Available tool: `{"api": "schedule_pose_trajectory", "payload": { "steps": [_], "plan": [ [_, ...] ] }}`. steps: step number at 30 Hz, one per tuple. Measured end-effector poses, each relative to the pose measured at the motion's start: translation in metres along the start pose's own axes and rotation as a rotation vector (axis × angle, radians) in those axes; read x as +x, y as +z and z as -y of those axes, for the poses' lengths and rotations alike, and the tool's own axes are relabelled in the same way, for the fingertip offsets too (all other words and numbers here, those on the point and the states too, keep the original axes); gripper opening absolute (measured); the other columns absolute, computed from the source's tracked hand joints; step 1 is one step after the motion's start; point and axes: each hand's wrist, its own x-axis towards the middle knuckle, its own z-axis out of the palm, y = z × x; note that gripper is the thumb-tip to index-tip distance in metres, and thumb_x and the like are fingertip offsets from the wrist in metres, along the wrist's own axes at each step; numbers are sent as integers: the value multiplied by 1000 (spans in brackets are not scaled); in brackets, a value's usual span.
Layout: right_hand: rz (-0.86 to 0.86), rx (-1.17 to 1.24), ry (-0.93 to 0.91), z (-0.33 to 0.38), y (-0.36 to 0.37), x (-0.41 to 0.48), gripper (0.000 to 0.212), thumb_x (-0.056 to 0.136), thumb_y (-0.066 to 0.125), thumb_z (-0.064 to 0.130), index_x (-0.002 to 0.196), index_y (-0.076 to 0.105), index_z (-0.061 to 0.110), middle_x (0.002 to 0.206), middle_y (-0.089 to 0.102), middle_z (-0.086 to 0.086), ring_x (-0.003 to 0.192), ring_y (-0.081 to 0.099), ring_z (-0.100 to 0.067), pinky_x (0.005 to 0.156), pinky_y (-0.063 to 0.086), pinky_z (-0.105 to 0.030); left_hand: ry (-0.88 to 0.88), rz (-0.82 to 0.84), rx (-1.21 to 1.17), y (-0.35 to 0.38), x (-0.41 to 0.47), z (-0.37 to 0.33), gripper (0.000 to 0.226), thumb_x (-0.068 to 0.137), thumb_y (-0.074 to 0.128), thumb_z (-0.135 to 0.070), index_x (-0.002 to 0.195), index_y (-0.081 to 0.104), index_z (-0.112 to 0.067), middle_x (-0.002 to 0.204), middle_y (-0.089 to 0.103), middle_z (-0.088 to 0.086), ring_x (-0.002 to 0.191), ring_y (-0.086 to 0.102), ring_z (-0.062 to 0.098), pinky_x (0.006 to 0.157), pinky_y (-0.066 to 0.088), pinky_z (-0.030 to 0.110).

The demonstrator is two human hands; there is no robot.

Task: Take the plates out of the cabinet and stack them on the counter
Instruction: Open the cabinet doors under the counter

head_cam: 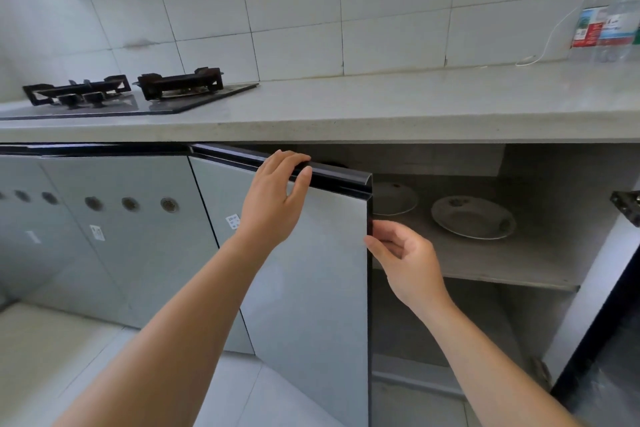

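Two white plates lie on the upper shelf [502, 267] inside the cabinet under the counter [398, 104]. One plate [472, 217] is in full view at the middle of the shelf. The other plate [394, 198] sits further left, half hidden behind the cabinet door [304, 288]. That grey door stands partly swung out. My left hand [273, 201] grips the black handle strip along the door's top edge. My right hand [405, 253] holds the door's free vertical edge, fingers curled around it, just in front of the shelf.
A gas stove [124, 94] sits on the counter at the left. Two plastic bottles [606, 14] stand at the far right under a wall socket with a white cable. The right-hand door [602, 322] is swung wide. Closed grey cabinet doors run to the left.
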Motion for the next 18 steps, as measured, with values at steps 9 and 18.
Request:
{"api": "schedule_pose_trajectory", "payload": {
  "steps": [9, 18],
  "plan": [
    [25, 58, 10, 8, 12, -25, 20, 84, 64, 20, 102, 65, 28, 95, 66, 24, 88, 62, 12, 68, 47, -3, -42, 107, 17, -22, -16, -3, 41, 97, 35, -39, 134, 44, -26, 143, 42, -9, 140, 21, 7, 106, 18, 21],
    [41, 127, 1, 24, 43, -68, 19, 82, 66, 21, 99, 67, 29, 95, 72, 16, 89, 66, 0, 72, 51, -10, -9, 179, 45, -57, -45, 7, 47, 96, 32, -44, 141, 33, -29, 151, 30, -11, 142, 16, 6, 110, 16, 24]
  ]
}}
